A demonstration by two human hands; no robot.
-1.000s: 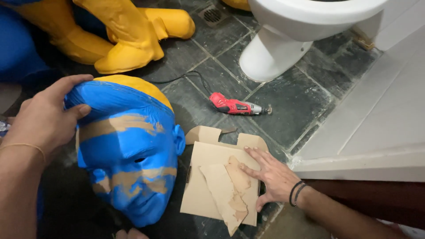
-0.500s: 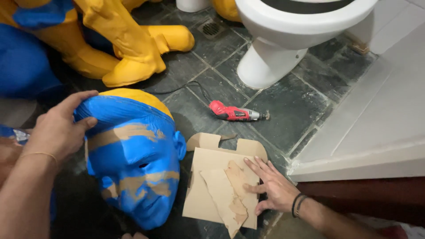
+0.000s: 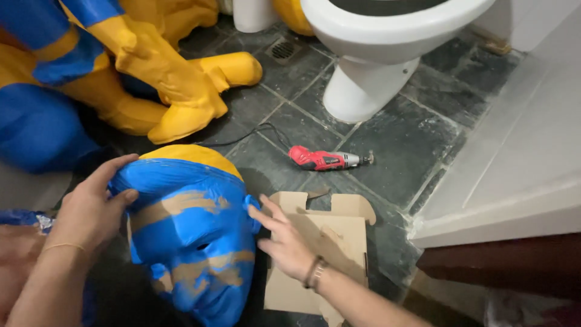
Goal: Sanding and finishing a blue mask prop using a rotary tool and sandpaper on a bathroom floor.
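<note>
Bracing a large sculpted head [image 3: 187, 242], painted blue with a yellow crown and bare tan patches, face up on the dark tile floor [image 3: 411, 139] at the lower left of the view. Holding it from both sides, by the look of it a step of steadying or turning rather than lifting. Cupping the crown with the left hand [image 3: 91, 209], forearm coming in from the lower left edge, fingers spread and laid flat on the paint, thumb apart, clamped on nothing. Reaching in with the right hand [image 3: 284, 242] from the lower right, wrist low over a flattened cardboard box [image 3: 339, 242], fingers straight and slightly apart, tips at the head's ear side. Probably calls for a firmer purchase on both flanks before any shift, given the rounded, bulky form. Beyond: a red rotary tool [image 3: 321, 158] on the tiles, a white toilet [image 3: 375, 60], a yellow and blue figure [image 3: 157, 79].
</note>
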